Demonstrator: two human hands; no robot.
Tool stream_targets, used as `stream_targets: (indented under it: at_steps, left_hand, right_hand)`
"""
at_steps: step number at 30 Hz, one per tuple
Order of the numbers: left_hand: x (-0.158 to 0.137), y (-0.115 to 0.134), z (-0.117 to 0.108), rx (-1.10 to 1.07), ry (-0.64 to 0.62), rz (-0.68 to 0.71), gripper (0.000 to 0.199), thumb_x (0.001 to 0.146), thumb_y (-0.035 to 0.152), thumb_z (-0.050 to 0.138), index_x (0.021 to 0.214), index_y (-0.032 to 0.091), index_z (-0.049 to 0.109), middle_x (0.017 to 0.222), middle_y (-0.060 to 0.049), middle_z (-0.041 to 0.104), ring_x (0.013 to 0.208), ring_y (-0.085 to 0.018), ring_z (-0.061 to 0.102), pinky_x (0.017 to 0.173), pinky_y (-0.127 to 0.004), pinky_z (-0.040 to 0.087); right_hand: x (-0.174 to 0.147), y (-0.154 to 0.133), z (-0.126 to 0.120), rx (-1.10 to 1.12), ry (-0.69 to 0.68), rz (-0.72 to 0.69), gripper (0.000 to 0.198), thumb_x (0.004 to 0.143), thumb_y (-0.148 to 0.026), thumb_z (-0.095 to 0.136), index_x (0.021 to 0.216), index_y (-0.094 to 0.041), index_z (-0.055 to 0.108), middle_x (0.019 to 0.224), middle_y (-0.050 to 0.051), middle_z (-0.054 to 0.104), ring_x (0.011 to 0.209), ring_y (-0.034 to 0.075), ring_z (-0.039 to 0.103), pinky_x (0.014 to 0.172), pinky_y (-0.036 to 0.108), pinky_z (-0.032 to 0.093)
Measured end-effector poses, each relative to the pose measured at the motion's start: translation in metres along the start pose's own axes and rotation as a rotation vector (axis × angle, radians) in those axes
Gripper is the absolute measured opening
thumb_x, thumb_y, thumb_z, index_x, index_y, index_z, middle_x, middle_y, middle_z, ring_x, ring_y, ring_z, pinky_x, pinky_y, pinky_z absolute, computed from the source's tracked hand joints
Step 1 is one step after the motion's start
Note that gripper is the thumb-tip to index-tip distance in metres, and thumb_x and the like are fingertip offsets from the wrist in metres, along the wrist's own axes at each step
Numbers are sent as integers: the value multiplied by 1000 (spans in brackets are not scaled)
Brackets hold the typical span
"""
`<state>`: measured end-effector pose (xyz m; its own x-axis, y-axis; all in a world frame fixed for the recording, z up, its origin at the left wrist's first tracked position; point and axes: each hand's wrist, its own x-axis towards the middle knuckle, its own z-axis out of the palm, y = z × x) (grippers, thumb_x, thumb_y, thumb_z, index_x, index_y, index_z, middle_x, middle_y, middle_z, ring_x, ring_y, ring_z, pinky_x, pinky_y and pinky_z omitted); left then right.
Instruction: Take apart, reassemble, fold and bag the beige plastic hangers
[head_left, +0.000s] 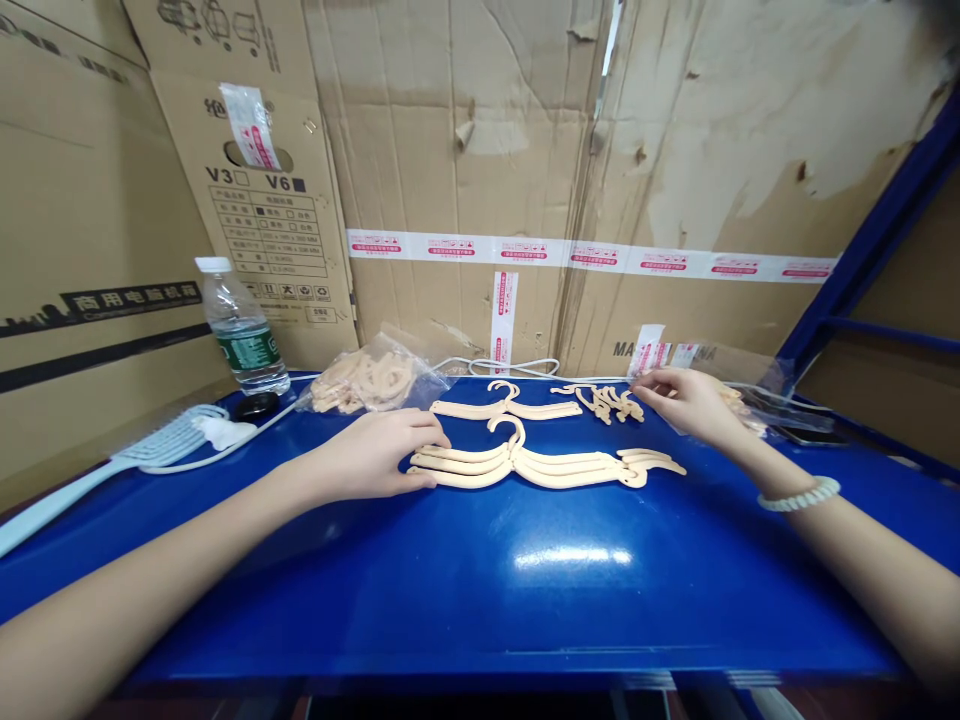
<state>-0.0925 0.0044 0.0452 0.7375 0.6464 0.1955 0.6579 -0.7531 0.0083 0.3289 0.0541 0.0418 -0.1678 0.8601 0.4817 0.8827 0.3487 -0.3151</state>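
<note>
A group of cream-coloured plastic folding hangers (570,466) lies on the blue table, several arms side by side with the hooks pointing away from me. My left hand (386,452) is closed around the left end of these arms, thumb in front and fingers behind. Just beyond lies another cream hanger (469,410), its arms spread. My right hand (686,400) is at the back right with fingertips drawn together; whether anything is between them is hidden. Left of those fingertips sits a small pile of loose cream hanger parts (604,402).
A clear bag of cream parts (367,378) lies at the back left, near a water bottle (244,335) and a pale blue hairbrush (161,440). Another plastic bag (750,412) is behind my right hand. Cardboard (465,180) walls the back; a white cable (502,366) runs along it.
</note>
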Motion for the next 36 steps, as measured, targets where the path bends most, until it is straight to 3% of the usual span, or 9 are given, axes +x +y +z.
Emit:
stream_targets:
  at_steps: [11, 22, 36]
  left_hand:
    - [0, 6, 0, -18, -15, 42, 25, 83, 26, 64, 108, 23, 64, 112, -4, 65, 99, -21, 64, 80, -29, 49]
    - [3, 7, 4, -34, -43, 75, 25, 87, 28, 61, 110, 21, 63, 114, -6, 64, 102, -21, 62, 87, -30, 47]
    - [7, 4, 6, -91, 67, 88, 17, 92, 28, 55, 103, 20, 64, 107, -6, 65, 98, -21, 60, 86, -31, 47]
  right_hand:
    - [5, 18, 8, -81, -73, -49, 26, 78, -35, 50, 83, -19, 71, 76, 7, 71, 68, 24, 65, 62, 35, 50]
    - [5, 25, 15, -143, -128, -118, 29, 83, -35, 49, 89, -17, 72, 89, 8, 73, 78, 25, 66, 67, 35, 51]
    - [11, 45, 14, -337, -144, -234, 34, 85, -17, 43, 102, -10, 72, 99, 15, 71, 91, 30, 64, 80, 39, 50]
